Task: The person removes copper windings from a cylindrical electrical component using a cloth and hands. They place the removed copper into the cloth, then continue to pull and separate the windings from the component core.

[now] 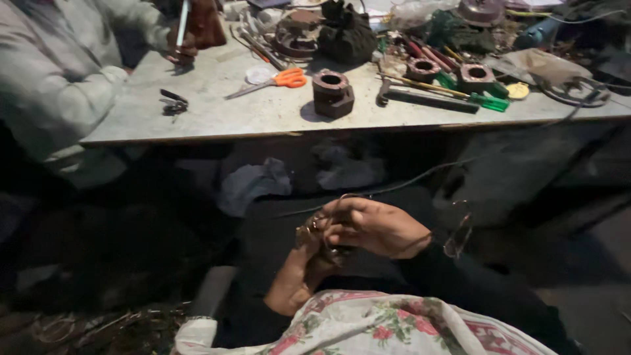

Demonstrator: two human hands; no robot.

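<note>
Low down, left hand point(299, 276), right hand point(374, 227) pinch small metal part point(320, 231).

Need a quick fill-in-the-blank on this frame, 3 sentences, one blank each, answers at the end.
1. The scissors on the workbench have ______ handles.
2. The person's left hand and right hand are joined over thin ______ in the lap.
3. The screwdriver beside the long dark tool has a ______ handle.

Answers: orange; wire; green
</note>
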